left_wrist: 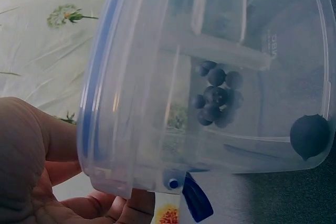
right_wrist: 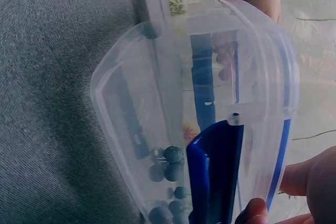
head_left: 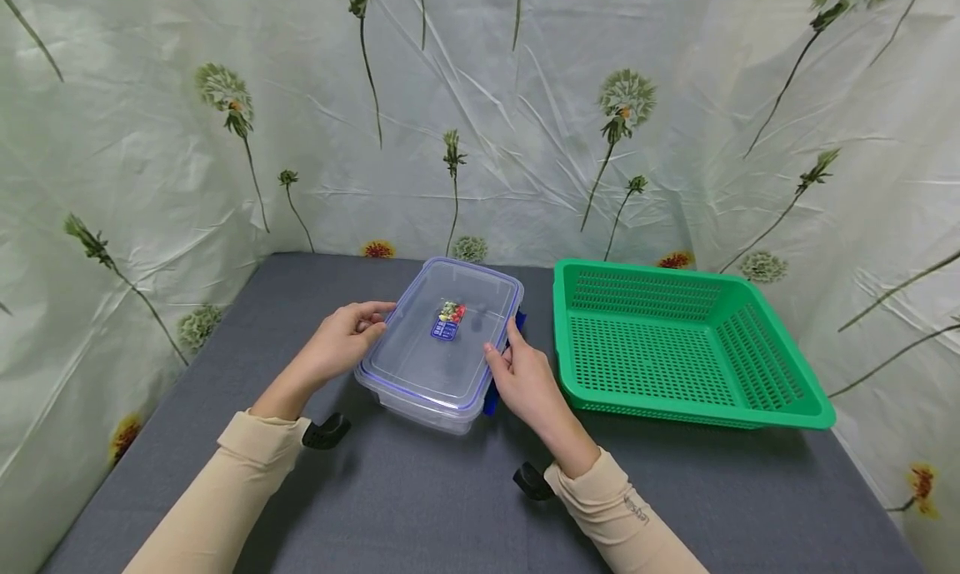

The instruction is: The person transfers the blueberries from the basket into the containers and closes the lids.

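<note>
A clear plastic food container (head_left: 427, 417) with a blue-edged lid (head_left: 412, 361) sits between both hands. My left hand (head_left: 333, 345) holds the lid's left edge, thumb near the rim. On the opposite side, my right hand (head_left: 528, 382) has its thumb on the lid's edge and fingers along the side. A blue clip (left_wrist: 197, 198) angles outward by the left fingers; another blue clip (right_wrist: 215, 169) hangs down near the right fingers. Inside, small dark round berries, apparently blueberries (left_wrist: 215, 96), show through the wall. One dark round piece (left_wrist: 310, 136) lies nearer the left wrist camera.
A green perforated plastic basket (head_left: 693, 416) stands right of the container on the grey cloth-covered table (head_left: 420, 507). A flower-printed curtain (head_left: 510, 166) hangs behind and at the sides. Each wrist carries a black strap mount (head_left: 327, 431).
</note>
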The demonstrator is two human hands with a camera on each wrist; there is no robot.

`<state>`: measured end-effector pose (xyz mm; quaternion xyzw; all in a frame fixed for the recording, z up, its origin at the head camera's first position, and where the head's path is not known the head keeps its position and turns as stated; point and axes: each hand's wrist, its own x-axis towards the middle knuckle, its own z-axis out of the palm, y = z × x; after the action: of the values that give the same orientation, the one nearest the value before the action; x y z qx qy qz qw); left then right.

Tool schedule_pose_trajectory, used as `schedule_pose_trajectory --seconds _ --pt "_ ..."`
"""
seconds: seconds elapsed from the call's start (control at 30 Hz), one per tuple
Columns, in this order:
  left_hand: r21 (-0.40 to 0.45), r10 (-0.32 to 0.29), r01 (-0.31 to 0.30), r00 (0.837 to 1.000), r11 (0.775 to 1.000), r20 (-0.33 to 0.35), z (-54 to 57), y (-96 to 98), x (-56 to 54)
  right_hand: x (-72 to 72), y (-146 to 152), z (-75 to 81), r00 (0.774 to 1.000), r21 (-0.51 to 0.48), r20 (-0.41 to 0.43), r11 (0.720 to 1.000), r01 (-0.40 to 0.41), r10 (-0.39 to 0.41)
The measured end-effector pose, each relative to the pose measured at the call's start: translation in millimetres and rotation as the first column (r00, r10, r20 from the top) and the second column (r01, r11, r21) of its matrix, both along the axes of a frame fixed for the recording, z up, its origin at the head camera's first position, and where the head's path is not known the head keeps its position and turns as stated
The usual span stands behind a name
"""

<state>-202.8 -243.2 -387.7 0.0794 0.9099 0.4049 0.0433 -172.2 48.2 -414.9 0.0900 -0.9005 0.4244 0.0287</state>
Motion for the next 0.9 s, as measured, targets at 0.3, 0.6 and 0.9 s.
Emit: schedule_pose_trajectory --seconds 0.3,0.6,0.9 --pt "0.006 0.014 -0.014 0.999 1.0 0.042 -3.5 0.1 -3.5 -2.5 -0.4 -5.1 1.0 -0.005 -0.002 1.0 0.008 -0.008" --pt "0.013 0.035 -0.036 0.998 0.999 0.049 -3.5 -7.5 5.6 -5.7 -5.8 -10.0 1.0 -0.012 -0.001 1.0 0.021 -0.021" --pt "0.042 0.046 -0.048 0.998 0.998 0.048 -4.6 -6.9 24.5 -15.2 -4.9 -14.0 0.998 -0.05 -0.033 0.998 0.048 -0.05"
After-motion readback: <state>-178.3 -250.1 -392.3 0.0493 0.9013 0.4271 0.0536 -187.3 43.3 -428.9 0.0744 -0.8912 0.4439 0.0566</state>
